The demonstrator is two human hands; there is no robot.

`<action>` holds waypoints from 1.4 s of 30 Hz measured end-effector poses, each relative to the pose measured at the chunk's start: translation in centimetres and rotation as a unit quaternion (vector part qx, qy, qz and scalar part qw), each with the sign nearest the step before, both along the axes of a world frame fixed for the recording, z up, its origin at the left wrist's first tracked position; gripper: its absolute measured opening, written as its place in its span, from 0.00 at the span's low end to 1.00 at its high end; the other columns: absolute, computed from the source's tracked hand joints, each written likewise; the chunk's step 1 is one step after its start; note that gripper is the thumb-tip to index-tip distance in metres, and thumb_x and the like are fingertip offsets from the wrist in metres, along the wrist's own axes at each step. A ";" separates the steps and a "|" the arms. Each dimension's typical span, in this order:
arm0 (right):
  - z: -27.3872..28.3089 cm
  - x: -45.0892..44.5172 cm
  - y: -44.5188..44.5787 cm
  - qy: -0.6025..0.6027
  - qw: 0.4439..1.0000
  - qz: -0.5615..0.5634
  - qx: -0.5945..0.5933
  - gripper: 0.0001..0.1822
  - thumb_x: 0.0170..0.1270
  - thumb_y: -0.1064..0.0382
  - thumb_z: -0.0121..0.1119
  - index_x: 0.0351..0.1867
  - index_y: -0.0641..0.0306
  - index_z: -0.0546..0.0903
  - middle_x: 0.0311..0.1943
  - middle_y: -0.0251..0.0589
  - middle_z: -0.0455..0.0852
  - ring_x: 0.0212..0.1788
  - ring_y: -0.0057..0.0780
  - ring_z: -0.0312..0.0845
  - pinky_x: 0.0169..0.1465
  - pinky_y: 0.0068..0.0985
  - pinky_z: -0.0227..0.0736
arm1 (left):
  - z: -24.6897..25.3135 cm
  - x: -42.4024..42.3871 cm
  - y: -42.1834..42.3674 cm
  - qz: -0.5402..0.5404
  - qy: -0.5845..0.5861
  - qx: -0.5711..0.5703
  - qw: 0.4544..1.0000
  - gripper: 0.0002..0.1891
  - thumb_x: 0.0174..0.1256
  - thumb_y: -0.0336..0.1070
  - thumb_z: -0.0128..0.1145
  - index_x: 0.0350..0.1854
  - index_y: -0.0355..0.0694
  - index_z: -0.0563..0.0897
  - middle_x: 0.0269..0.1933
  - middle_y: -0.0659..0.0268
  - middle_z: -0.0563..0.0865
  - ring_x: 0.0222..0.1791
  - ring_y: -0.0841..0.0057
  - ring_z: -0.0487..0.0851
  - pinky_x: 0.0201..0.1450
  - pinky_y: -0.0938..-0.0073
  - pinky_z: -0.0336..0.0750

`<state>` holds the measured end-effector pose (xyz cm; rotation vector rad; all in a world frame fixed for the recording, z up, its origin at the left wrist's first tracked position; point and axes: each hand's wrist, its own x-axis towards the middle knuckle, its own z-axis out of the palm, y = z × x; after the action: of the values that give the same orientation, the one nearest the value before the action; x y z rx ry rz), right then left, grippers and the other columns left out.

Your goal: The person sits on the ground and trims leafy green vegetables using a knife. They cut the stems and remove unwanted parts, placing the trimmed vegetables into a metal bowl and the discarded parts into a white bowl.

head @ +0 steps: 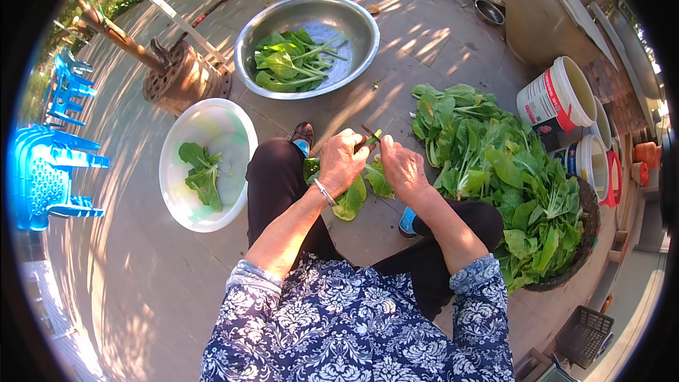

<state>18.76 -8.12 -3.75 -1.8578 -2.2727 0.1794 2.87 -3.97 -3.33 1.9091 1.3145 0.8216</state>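
My left hand [342,162], with a bracelet at its wrist, grips a green leafy-vegetable stalk [377,133]. Close beside it, my right hand [403,164] has its thumb and fingers pinched at the same stalk; a thin dark blade or strip shows between the hands, its kind unclear. Loose leaves [350,201] lie on the ground below my hands. To the right, a big heap of leafy greens [493,154] spills from a dark woven basket [589,239]. A metal basin [366,58] ahead holds picked greens [292,61]. A white plastic basin [172,191] at the left holds a few leaves [204,172].
White plastic buckets [551,95] stand beyond the heap at the right, near a large tan vessel [541,21]. A rusty perforated metal cylinder [183,77] is at the upper left. Blue plastic chairs [42,175] stand far left. A dark plastic crate [583,334] sits at the lower right.
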 end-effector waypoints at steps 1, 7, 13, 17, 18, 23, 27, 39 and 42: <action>0.0 -0.1 0.0 -0.009 1.000 -0.004 -0.017 0.09 0.60 0.72 0.54 0.40 0.63 0.68 0.31 0.47 0.83 0.36 0.47 0.85 0.35 0.40 0.79 | -0.2 0.0 0.0 -0.002 0.022 0.002 1.000 0.12 0.60 0.34 0.63 0.41 0.31 0.86 0.35 0.55 0.84 0.34 0.63 0.84 0.38 0.68 0.75; -3.5 0.6 -0.4 -0.037 0.990 -0.028 -0.131 0.06 0.65 0.68 0.52 0.39 0.64 0.68 0.29 0.51 0.83 0.36 0.49 0.84 0.35 0.41 0.78 | 0.4 0.7 1.0 0.080 -0.038 0.049 0.995 0.09 0.60 0.38 0.65 0.36 0.37 0.87 0.33 0.58 0.85 0.31 0.62 0.84 0.36 0.63 0.75; -1.2 1.6 1.3 0.214 0.969 -0.121 -0.011 0.13 0.68 0.61 0.56 0.38 0.67 0.66 0.29 0.53 0.84 0.31 0.51 0.82 0.36 0.39 0.76 | 1.2 0.1 2.4 0.046 -0.382 -0.214 0.898 0.12 0.69 0.40 0.62 0.43 0.35 0.83 0.32 0.69 0.84 0.30 0.79 0.83 0.35 0.80 0.76; 3.3 2.7 1.7 0.457 0.866 -0.187 -0.081 0.18 0.63 0.56 0.66 0.28 0.65 0.71 0.21 0.33 0.73 0.25 0.18 0.65 0.30 0.26 0.65 | 2.7 -1.1 2.4 0.034 -0.552 -0.370 0.747 0.12 0.70 0.42 0.61 0.46 0.38 0.81 0.34 0.68 0.83 0.33 0.78 0.83 0.39 0.78 0.81; 4.1 2.6 1.6 0.476 0.857 -0.176 -0.087 0.18 0.62 0.56 0.67 0.27 0.64 0.71 0.21 0.32 0.72 0.25 0.18 0.64 0.30 0.25 0.64 | 2.8 -1.6 2.4 0.036 -0.565 -0.381 0.731 0.11 0.71 0.42 0.59 0.45 0.39 0.80 0.36 0.67 0.83 0.36 0.76 0.83 0.44 0.74 0.82; 6.2 1.6 1.3 0.493 0.845 -0.137 -0.152 0.16 0.62 0.56 0.68 0.31 0.66 0.76 0.24 0.32 0.74 0.25 0.17 0.64 0.28 0.22 0.62 | 2.3 -2.0 1.9 0.047 -0.611 -0.413 0.673 0.10 0.71 0.41 0.59 0.42 0.39 0.79 0.39 0.64 0.83 0.41 0.71 0.83 0.54 0.63 0.80; 5.9 2.8 1.3 0.544 0.803 -0.020 -0.243 0.19 0.67 0.51 0.62 0.40 0.69 0.77 0.29 0.36 0.79 0.23 0.18 0.68 0.25 0.21 0.64 | 1.3 -2.0 2.4 0.035 -0.662 -0.450 0.599 0.09 0.73 0.39 0.56 0.42 0.37 0.78 0.39 0.61 0.83 0.43 0.68 0.84 0.56 0.60 0.81; 6.6 0.9 0.6 0.448 0.871 -0.027 -0.198 0.24 0.48 0.55 0.74 0.38 0.72 0.80 0.29 0.35 0.80 0.32 0.19 0.72 0.37 0.24 0.71 | 1.9 -2.0 2.4 0.077 -0.656 -0.454 0.598 0.13 0.74 0.42 0.55 0.48 0.36 0.77 0.47 0.56 0.84 0.48 0.66 0.84 0.55 0.60 0.82; 7.1 0.7 0.5 0.479 0.858 -0.032 -0.183 0.22 0.48 0.57 0.75 0.38 0.70 0.80 0.27 0.31 0.79 0.30 0.15 0.71 0.34 0.21 0.69 | 2.9 -2.0 1.9 0.042 -0.624 -0.440 0.644 0.14 0.72 0.41 0.57 0.50 0.37 0.77 0.46 0.58 0.85 0.48 0.67 0.84 0.54 0.62 0.82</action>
<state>19.46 -7.64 3.38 -1.4388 -1.5109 1.2762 0.89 -2.04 -0.45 0.2248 0.6020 0.9548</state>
